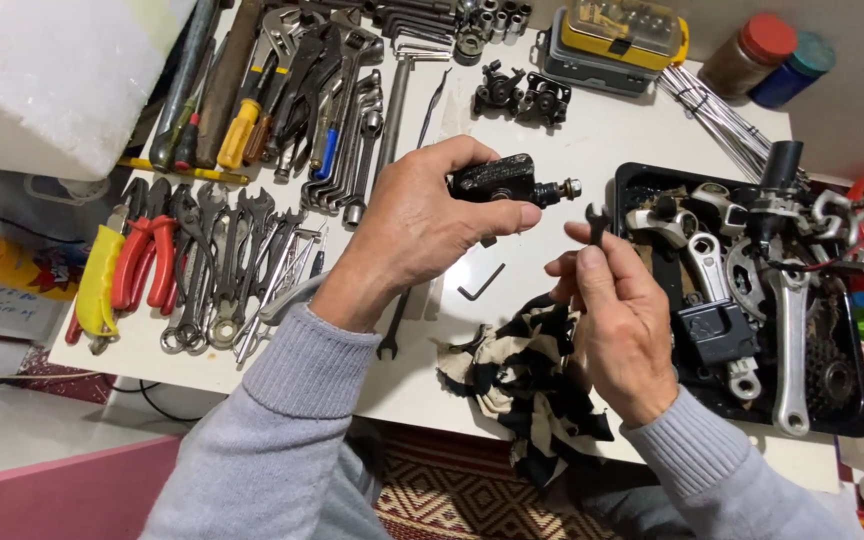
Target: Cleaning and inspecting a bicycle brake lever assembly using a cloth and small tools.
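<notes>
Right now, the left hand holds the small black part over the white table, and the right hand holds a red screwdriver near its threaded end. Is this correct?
Not quite. The head view shows the right hand pinching a small dark wrench, not a red screwdriver. The rest holds: the left hand holds the small black part over the white table.

Left hand (422, 225), centre frame, grips a small black brake part (497, 180) with a metal fitting pointing right. Right hand (617, 310), just right of centre, pinches a small open-end wrench (597, 218) upright, near that fitting but apart from it. Below them: a black hex key (480, 285) on the white table (592, 140) and a striped rag (527, 385). Black tray (857, 425) of bike parts at right; rows of spanners and pliers (242, 250) at left.
</notes>
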